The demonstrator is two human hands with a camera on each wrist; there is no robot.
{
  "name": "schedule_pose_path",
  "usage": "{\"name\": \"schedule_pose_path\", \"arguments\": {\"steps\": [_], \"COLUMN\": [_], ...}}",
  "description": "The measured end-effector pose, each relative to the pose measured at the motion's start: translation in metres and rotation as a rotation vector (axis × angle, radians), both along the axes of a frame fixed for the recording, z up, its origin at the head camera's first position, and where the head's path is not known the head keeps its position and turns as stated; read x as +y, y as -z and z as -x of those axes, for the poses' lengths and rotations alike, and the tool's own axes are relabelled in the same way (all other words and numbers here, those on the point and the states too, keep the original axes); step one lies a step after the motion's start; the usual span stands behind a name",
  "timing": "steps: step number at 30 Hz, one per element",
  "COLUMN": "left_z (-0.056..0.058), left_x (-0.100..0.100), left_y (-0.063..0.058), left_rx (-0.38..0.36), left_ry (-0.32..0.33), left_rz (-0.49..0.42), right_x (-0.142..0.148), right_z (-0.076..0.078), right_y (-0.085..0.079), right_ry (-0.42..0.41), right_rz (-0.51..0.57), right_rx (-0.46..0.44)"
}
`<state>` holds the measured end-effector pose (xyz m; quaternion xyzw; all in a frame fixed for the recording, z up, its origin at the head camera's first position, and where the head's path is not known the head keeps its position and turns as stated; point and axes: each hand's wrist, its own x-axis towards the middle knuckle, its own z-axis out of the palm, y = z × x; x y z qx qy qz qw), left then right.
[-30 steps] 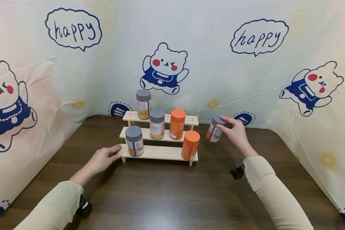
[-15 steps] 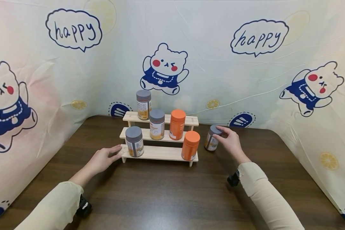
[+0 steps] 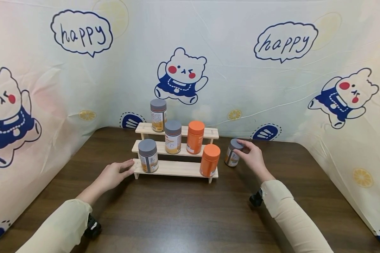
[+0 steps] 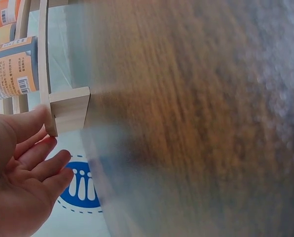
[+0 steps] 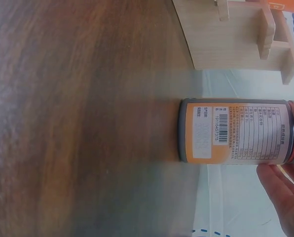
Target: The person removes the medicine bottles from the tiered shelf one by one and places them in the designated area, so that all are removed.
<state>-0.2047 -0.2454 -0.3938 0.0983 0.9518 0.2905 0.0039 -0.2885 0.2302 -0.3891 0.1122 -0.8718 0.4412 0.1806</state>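
Observation:
A three-tiered wooden display rack stands on the table. My left hand pinches the left end of its lowest board, thumb above and fingers below, as the left wrist view shows. Right of the rack, a grey-lidded supplement jar stands upright on the tabletop. The fingers of my right hand hold it by the lid. Its label with a barcode faces the right wrist camera. On the rack, an orange jar sits at the lowest tier's right end and a grey-lidded jar near its left end.
The middle tier bears another grey-lidded jar and an orange jar. One more grey-lidded jar stands at the left of the top tier. A printed cloth backdrop encloses the brown wooden table at the back and sides.
My right hand has brought the grey-lidded supplement jar down and slightly left onto the table, from a tilted to an upright stance. My left hand and the rack have stayed put.

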Motion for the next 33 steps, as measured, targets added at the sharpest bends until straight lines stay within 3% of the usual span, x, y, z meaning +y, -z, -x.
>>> {"name": "schedule_pose_path", "arguments": {"steps": [20, 25, 33], "left_z": [-0.001, -0.002, -0.001], "left_x": [0.000, 0.001, 0.000], "left_y": [-0.001, -0.002, -0.002], "left_rx": [-0.011, -0.017, -0.020], "left_ry": [-0.005, -0.002, -0.003], "left_rz": [-0.005, -0.006, -0.006], "right_x": [0.000, -0.001, -0.006], "right_z": [-0.002, -0.004, -0.003], "right_y": [-0.001, -0.014, -0.047], "right_ry": [-0.015, -0.029, -0.054], "right_rz": [0.031, 0.072, 0.033], "right_rx": [-0.008, -0.005, 0.010]}}
